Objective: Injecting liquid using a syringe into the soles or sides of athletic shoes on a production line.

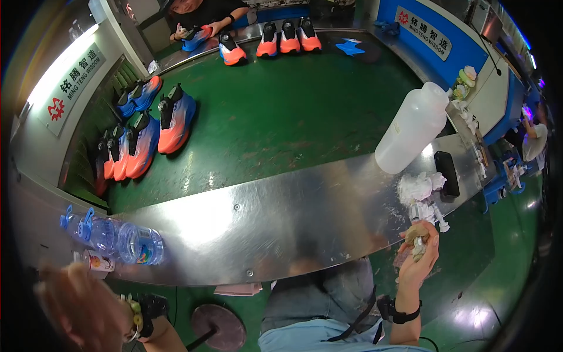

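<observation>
My right hand [427,263] is at the right part of the metal ledge's front edge, its fingers closed round a crumpled beige-and-white wad [419,249]. Just beyond it lie white crumpled tissues [420,186] and a small white tube-like piece [441,219]. At the lower left, motion smears my left hand [82,305], and its fingers cannot be made out. It is nearest to a small printed cup-like container [98,261] and clear plastic bottles with blue caps [141,243].
A large white plastic bottle [413,126] and a black phone-like object [447,174] stand near the metal ledge's [281,217] right end. Orange-and-blue sneakers [176,120] line the green belt's left side; more sneakers [288,39] sit at its far edge. Opposite, a person [205,17] handles a shoe.
</observation>
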Action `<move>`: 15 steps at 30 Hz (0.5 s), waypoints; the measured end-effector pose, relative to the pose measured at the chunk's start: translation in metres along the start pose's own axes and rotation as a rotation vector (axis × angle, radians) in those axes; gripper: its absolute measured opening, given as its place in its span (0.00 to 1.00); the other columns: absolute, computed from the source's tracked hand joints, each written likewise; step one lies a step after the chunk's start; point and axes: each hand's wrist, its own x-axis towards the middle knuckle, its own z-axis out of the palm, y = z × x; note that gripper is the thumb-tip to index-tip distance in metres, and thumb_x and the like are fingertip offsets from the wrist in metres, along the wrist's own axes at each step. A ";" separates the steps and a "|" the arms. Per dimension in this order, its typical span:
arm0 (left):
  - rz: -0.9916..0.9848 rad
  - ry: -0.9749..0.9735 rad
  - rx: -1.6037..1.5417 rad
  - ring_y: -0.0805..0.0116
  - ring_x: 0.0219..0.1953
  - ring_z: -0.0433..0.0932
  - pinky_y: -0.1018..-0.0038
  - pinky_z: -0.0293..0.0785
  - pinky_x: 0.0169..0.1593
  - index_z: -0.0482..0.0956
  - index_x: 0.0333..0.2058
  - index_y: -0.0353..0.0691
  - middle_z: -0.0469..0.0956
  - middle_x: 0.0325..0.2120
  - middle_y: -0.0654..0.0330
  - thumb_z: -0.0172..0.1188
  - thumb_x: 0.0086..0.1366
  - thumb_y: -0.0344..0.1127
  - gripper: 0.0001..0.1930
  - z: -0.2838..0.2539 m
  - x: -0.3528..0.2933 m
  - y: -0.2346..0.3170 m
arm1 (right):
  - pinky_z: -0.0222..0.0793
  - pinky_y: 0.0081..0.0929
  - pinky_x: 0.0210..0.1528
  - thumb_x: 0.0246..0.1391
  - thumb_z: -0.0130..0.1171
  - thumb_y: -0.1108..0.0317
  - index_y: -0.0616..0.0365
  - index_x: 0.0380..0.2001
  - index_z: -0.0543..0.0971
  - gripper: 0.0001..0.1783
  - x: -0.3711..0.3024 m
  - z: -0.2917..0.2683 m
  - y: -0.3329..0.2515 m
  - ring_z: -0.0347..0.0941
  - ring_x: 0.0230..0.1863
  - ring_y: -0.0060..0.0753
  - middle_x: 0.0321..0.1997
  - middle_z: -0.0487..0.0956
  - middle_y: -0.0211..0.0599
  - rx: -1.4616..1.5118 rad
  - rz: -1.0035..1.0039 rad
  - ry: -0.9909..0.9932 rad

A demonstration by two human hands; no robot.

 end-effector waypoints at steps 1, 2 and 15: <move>0.108 0.295 0.238 0.50 0.63 0.46 0.53 0.42 0.60 0.62 0.55 0.40 0.57 0.57 0.55 0.58 0.47 0.65 0.43 0.011 -0.015 -0.003 | 0.65 0.19 0.18 0.60 0.34 0.53 0.65 0.44 0.70 0.25 0.000 0.000 0.000 0.73 0.30 0.35 0.39 0.72 0.43 -0.011 -0.001 0.005; 0.100 0.300 0.235 0.50 0.63 0.46 0.53 0.42 0.60 0.62 0.55 0.40 0.57 0.57 0.55 0.58 0.47 0.65 0.43 0.008 -0.021 -0.003 | 0.65 0.19 0.18 0.60 0.34 0.53 0.65 0.44 0.70 0.25 0.000 0.002 0.000 0.73 0.30 0.35 0.39 0.72 0.43 -0.018 0.006 0.004; -0.054 0.113 0.666 0.51 0.58 0.50 0.57 0.42 0.57 0.60 0.54 0.40 0.57 0.54 0.53 0.58 0.46 0.62 0.42 0.031 0.031 -0.058 | 0.65 0.20 0.20 0.60 0.33 0.53 0.66 0.45 0.68 0.26 -0.002 0.000 0.005 0.73 0.31 0.34 0.39 0.72 0.44 -0.040 -0.030 0.002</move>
